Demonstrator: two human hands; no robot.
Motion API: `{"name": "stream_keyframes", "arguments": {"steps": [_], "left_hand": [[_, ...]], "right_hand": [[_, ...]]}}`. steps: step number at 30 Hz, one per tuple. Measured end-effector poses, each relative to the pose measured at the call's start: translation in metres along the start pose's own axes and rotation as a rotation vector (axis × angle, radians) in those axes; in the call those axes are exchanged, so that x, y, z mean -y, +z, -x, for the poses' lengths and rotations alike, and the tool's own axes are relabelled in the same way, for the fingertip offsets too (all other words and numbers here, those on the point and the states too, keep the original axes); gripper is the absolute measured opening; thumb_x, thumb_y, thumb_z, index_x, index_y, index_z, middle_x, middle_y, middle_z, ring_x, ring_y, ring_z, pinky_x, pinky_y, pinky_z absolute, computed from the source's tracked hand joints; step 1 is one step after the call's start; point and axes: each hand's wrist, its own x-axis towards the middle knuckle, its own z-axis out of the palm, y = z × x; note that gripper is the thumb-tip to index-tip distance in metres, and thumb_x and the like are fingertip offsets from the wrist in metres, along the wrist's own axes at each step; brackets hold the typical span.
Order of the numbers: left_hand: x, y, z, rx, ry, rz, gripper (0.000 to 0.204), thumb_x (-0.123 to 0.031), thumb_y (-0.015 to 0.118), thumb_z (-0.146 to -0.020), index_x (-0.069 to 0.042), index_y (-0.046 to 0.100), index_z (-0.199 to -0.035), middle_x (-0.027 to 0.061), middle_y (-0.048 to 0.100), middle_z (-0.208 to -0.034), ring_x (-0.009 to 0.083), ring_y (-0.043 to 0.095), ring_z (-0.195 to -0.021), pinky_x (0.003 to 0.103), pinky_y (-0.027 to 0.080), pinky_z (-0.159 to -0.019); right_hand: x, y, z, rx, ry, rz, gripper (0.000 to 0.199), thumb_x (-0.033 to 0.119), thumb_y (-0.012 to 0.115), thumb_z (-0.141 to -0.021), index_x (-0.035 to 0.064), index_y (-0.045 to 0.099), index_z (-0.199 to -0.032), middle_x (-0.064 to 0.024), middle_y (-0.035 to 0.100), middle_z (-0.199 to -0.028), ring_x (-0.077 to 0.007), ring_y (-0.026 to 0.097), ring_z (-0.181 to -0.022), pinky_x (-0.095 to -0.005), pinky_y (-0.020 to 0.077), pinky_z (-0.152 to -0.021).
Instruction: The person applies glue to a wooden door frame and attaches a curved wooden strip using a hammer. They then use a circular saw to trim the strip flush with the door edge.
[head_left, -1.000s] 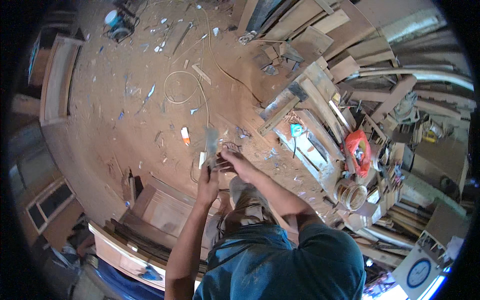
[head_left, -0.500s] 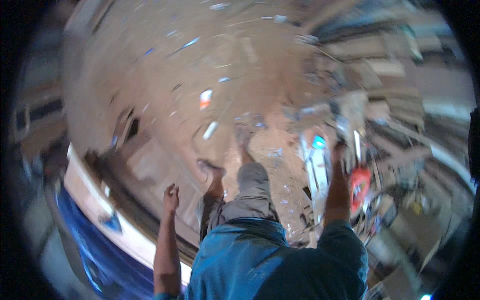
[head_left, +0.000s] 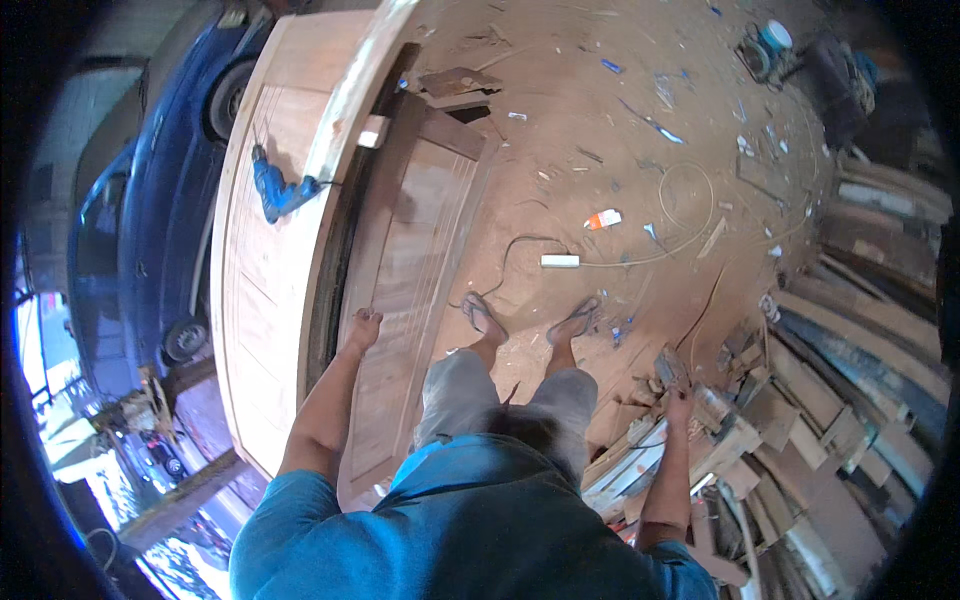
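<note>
Head view: left hand (head_left: 362, 327) rested loosely curled on the wooden door panel (head_left: 400, 290), frame centre-left. Right hand (head_left: 678, 392) gripped a power tool (head_left: 668, 366) at lower right; it needed a firm hold.

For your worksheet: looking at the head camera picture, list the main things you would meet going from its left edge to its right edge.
Blue car → blue power drill on the pale door panel → left hand → person's feet in sandals → white block on the floor → right hand → stacked timber.
</note>
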Motion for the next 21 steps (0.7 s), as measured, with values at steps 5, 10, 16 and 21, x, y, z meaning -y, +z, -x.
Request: {"name": "stream_keyframes", "arguments": {"steps": [5, 10, 16, 21], "left_hand": [[0.041, -0.011, -0.015, -0.088, -0.015, 0.060, 0.054, -0.037, 0.065, -0.089, 0.001, 0.060, -0.128, 0.0306, 0.060, -0.127, 0.0410, 0.058, -0.121, 0.044, 0.046, -0.103], [0.068, -0.041, -0.028, -0.117, -0.061, 0.079, 0.052, -0.039, 0.065, -0.090, -0.001, 0.062, -0.126, 0.0268, 0.064, -0.124, 0.0394, 0.061, -0.117, 0.044, 0.048, -0.100], [0.065, -0.045, -0.046, -0.217, -0.128, 0.231, 0.049, -0.039, 0.065, -0.091, -0.004, 0.064, -0.124, 0.0248, 0.066, -0.119, 0.0398, 0.065, -0.110, 0.044, 0.051, -0.095], [0.006, -0.012, -0.066, -0.288, -0.221, 0.344, 0.045, -0.035, 0.065, -0.092, -0.002, 0.063, -0.123, 0.0245, 0.066, -0.117, 0.0380, 0.066, -0.106, 0.046, 0.053, -0.091]], "right_hand": [[0.149, 0.052, 0.030, 0.160, -0.137, 0.050, 0.040, 0.026, 0.068, -0.093, -0.0013, 0.063, -0.122, -0.0097, 0.066, -0.099, -0.0188, 0.061, -0.086, -0.0326, 0.0498, -0.078], [0.252, 0.103, 0.029, 0.301, -0.256, -0.012, 0.043, 0.027, 0.071, -0.092, -0.0009, 0.062, -0.123, -0.0063, 0.066, -0.094, -0.0120, 0.058, -0.072, -0.0267, 0.0476, -0.061], [0.407, 0.122, 0.011, 0.426, -0.528, 0.163, 0.043, 0.024, 0.069, -0.092, -0.0031, 0.062, -0.124, -0.0073, 0.066, -0.092, -0.0132, 0.059, -0.075, -0.0270, 0.0495, -0.067], [0.553, 0.129, -0.052, 0.538, -0.707, 0.364, 0.042, 0.022, 0.070, -0.091, -0.0042, 0.063, -0.122, -0.0188, 0.071, -0.112, -0.0243, 0.069, -0.100, -0.0361, 0.0529, -0.089]]}}
